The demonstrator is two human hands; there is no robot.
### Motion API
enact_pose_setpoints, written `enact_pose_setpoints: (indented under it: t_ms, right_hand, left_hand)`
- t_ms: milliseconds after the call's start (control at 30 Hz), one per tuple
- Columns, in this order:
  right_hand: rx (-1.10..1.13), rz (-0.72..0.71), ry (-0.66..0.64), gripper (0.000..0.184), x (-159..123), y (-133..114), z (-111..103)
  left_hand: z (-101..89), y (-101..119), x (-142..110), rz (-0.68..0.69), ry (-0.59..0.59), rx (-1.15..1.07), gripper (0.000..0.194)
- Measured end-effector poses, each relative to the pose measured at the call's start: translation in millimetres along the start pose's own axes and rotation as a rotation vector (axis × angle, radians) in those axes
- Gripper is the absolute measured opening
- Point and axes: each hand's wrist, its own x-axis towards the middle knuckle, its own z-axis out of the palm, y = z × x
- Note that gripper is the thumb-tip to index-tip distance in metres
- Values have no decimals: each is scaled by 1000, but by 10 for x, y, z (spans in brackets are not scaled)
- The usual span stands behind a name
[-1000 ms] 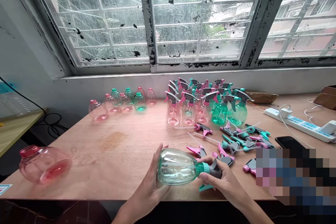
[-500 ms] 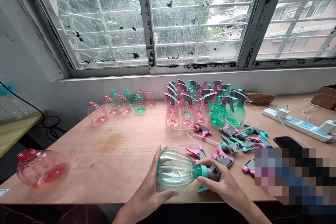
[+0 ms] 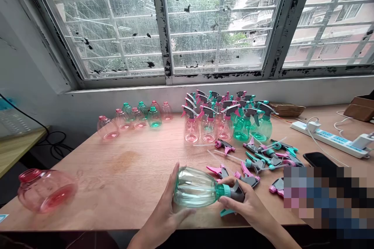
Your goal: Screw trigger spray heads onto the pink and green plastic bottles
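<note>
Teal spray bottle (image 3: 195,187) gripped in both hands

Its clear, ribbed, green-tinted body sits in your left hand (image 3: 172,206), while your right hand (image 3: 244,204) clamps the neck below the grey sprayer head (image 3: 237,193), the hands apart, just behind the front edge of the table (image 3: 87,206).

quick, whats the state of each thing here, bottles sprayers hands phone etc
teal spray bottle, on its side, grey trigger head on its neck
left hand, cupping the bottle body
right hand, gripping the trigger head
pink bottle, lying on its side, no sprayer
back-row bottles, no sprayers, mostly upright
assembled spray bottles, upright, sprayers on
loose trigger sprayers, lying detached
phone, screen dark
window, shut
</note>
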Motion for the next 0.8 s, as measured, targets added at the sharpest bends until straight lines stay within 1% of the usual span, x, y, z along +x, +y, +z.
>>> enact_pose_setpoints:
  t_ms: [67, 100, 233, 400, 467, 667, 800]
  right_hand:
    - [-4, -7, -3, 33, 3, -2, 7]
    - [-2, -5, 0, 33, 4, -3, 10]
    - [2, 22, 19, 36, 8, -3, 9]
    - [16, 44, -5, 40, 12, -9, -21]
    - [10, 47, -20, 39, 11, -14, -28]
    - [6, 3, -23, 35, 8, -22, -12]
    - [4, 28, -38, 36, 9, -17, -21]
  left_hand:
    - [-4, 35, -1, -10, -3, -3, 110]
    - [-7, 54, -1, -11, -14, -13, 110]
    - [-17, 120, 1, -4, -52, -19, 98]
    - [4, 124, -19, 20, -8, 8, 92]
    - [11, 107, -27, 28, -16, 9, 89]
    - [-4, 96, -24, -45, -35, -42, 108]
    - [-18, 52, -6, -37, -49, -19, 106]
